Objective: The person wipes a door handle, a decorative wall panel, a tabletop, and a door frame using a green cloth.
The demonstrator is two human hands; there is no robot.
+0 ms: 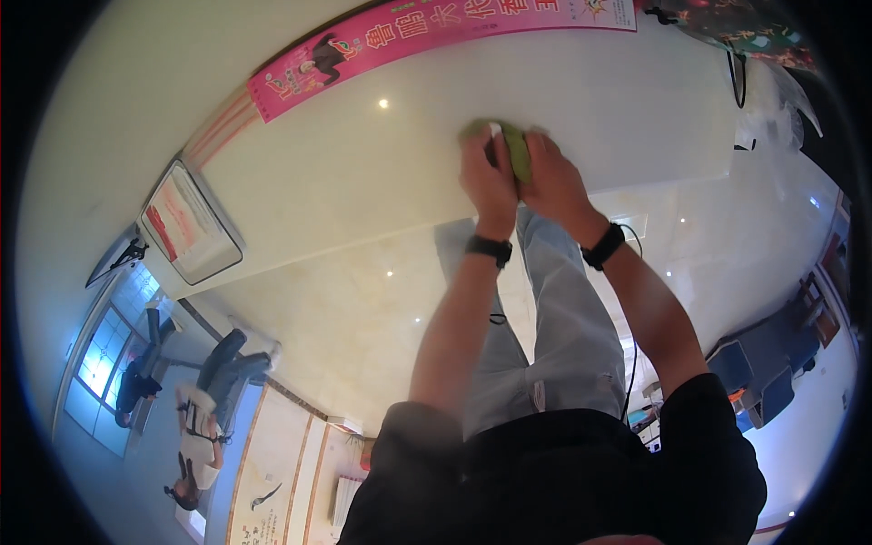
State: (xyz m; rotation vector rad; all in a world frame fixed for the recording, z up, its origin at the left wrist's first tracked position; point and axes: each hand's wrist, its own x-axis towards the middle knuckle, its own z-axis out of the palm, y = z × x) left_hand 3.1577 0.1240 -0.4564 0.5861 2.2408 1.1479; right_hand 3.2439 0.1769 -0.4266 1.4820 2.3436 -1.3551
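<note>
My left hand (487,180) and my right hand (554,184) are close together over the white tabletop (363,173), near its front edge. Both are closed on a soft green cloth (519,153), which bunches up between them and shows past my left fingers. A small white bit (495,131) shows at the top of my left hand; its kind is unclear. My fingertips are partly hidden and slightly blurred. A black band circles each wrist.
A pink printed banner (381,50) lies along the table's far side. At the left end sits a shallow clear-rimmed tray (195,227) with red and white contents. Clear plastic wrapping (781,109) lies at the right. Two people are at the far left; dark chairs (763,363) stand at the right.
</note>
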